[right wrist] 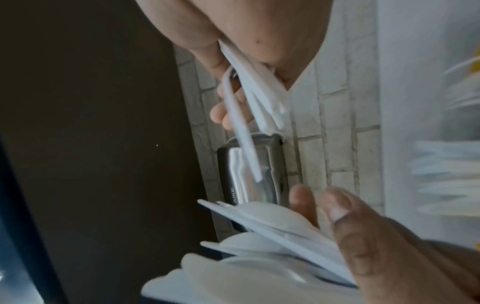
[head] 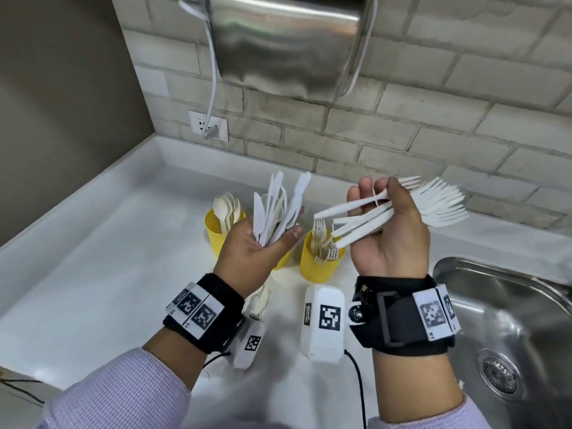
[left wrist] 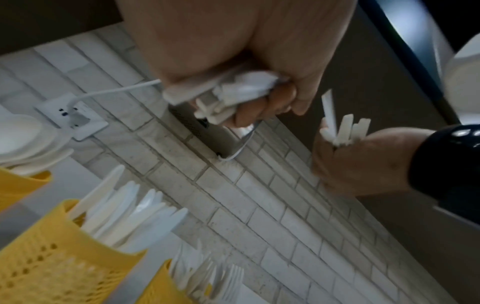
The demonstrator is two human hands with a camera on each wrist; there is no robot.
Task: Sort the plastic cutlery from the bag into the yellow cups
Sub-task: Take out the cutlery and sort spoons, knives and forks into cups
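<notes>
My left hand (head: 247, 252) grips a bunch of white plastic knives (head: 272, 205) by the handles, blades up, just above the yellow cups. My right hand (head: 390, 239) holds a bunch of white forks (head: 442, 205), tines pointing right, over the counter beside the sink. Three yellow cups stand behind the hands: one with spoons (head: 216, 233), a middle one (head: 283, 261) mostly hidden by my left hand, one with forks (head: 318, 267). The left wrist view shows the middle cup (left wrist: 57, 257) holding knives. In the right wrist view the fork handles (right wrist: 249, 96) stick out of my right hand.
A steel sink (head: 510, 320) lies at the right. A hand dryer (head: 288, 41) hangs on the brick wall, its cord plugged into an outlet (head: 210, 125). A few pieces of cutlery (head: 258, 301) lie on the white counter (head: 93, 258) under my left wrist.
</notes>
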